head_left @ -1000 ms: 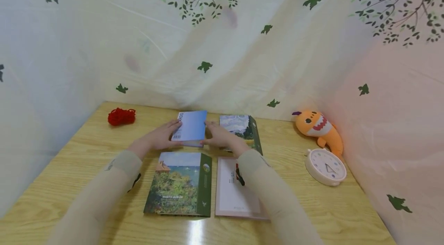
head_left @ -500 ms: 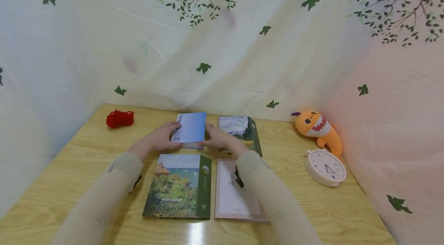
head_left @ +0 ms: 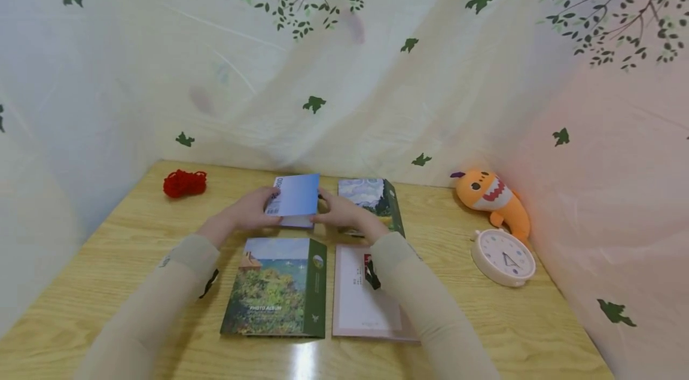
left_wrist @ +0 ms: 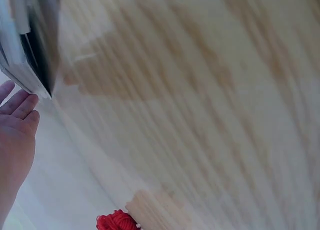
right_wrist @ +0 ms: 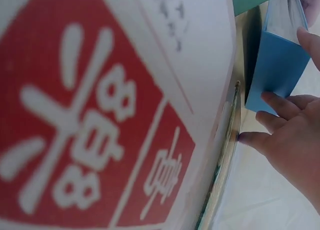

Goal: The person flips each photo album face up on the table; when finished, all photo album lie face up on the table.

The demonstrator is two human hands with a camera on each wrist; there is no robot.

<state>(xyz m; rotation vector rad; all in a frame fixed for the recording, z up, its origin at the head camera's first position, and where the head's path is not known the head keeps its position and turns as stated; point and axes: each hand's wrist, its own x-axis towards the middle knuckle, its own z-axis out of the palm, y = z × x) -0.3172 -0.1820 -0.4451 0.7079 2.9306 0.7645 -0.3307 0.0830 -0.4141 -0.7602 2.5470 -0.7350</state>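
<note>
A small blue album [head_left: 293, 195] stands at the far middle of the table, its cover tilted and pale pages showing below. From the left side my left hand [head_left: 250, 209] grips it, thumb at the lower corner and fingers at the upper side. On its opposite side my right hand [head_left: 347, 212] holds it between thumb and fingers. In the right wrist view, fingers [right_wrist: 280, 107] lie on the album's blue face [right_wrist: 277, 72] and the thumb is on its edge. The left wrist view shows the left hand [left_wrist: 17, 140] with fingertips at a book's lower edge [left_wrist: 30, 74].
A landscape-covered photo album [head_left: 274, 287] and a white-pink album [head_left: 366, 308] lie in front. Another painted album [head_left: 371, 197] lies behind the right wrist. Red yarn [head_left: 185, 183] sits far left; an orange shark plush [head_left: 492, 197] and white clock [head_left: 503, 257] are at right.
Both hands keep hold of the blue album at nearly the same place. Its lower cover edge dips slightly, then lifts again. The other objects stay put while the view shifts slightly.
</note>
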